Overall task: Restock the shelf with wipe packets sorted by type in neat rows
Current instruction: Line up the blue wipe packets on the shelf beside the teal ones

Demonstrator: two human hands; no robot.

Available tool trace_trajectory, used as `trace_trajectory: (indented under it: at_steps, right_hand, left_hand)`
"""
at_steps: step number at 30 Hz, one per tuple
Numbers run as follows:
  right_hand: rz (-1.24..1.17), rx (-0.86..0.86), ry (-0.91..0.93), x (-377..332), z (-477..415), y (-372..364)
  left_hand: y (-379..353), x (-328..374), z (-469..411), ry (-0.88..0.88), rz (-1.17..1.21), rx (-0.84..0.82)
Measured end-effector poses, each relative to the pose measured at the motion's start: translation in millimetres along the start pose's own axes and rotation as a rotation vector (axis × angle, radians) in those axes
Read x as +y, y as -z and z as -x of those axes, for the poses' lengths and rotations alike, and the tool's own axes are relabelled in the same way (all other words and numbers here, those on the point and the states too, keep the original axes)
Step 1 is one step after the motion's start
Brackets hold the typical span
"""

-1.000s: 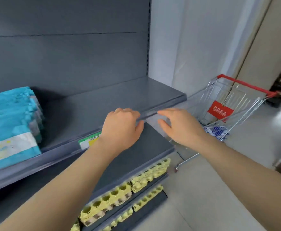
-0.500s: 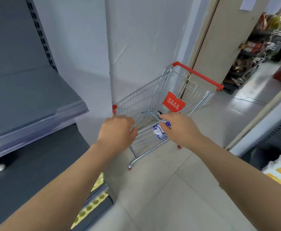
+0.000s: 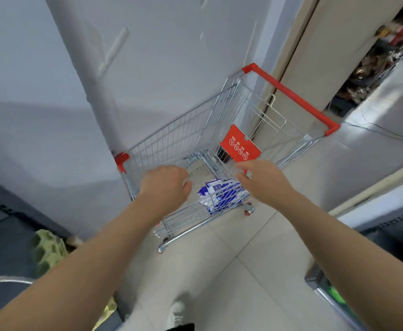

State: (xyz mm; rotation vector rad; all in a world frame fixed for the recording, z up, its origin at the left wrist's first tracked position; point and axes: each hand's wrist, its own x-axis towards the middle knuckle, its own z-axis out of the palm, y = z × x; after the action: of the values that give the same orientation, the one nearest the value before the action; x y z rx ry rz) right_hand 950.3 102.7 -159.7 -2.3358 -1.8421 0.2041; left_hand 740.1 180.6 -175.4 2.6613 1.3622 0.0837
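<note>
You are hovering both hands over the wire cart (image 3: 176, 137). Your left hand (image 3: 164, 187) is hanging loosely curled, gripping nothing; your right hand (image 3: 262, 182) is showing relaxed, empty fingers. Blue-and-white wipe packets (image 3: 222, 192) are lying jumbled on the cart's floor.

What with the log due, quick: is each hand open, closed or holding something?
Left hand: fingers curled under, hidden; cannot be told.
Right hand: open, holding nothing, near the wipe packets.
</note>
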Motion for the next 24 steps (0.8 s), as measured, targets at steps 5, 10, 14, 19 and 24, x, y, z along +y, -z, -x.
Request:
trace_trajectory:
  at_steps: [5,10,14,19,24]
  right_hand:
    - [-0.055,-0.107,-0.019,60.7,-79.6,-19.1]
    - [-0.066,-0.241,0.064,120.7,-166.7,-65.2]
    - [-0.081,-0.391,0.164,165.5,-232.3,-118.5]
    - [-0.071,-0.622,0.256,207.4,-290.5,-189.8]
    - [-0.013,-0.822,0.309,235.3,-323.3,-260.8]
  left_hand:
    - [-36.2,15.5,-87.5,0.030,0.038,-0.085]
    - [-98.7,23.7,-168.7,0.105,0.119,-0.164]
    - [-166.7,24.4,-227.8,0.233,0.217,-0.270]
    - [-248.5,21.5,-279.6,0.346,0.356,-0.387]
    - [-328.1,16.4,-307.2,0.449,0.583,-0.448]
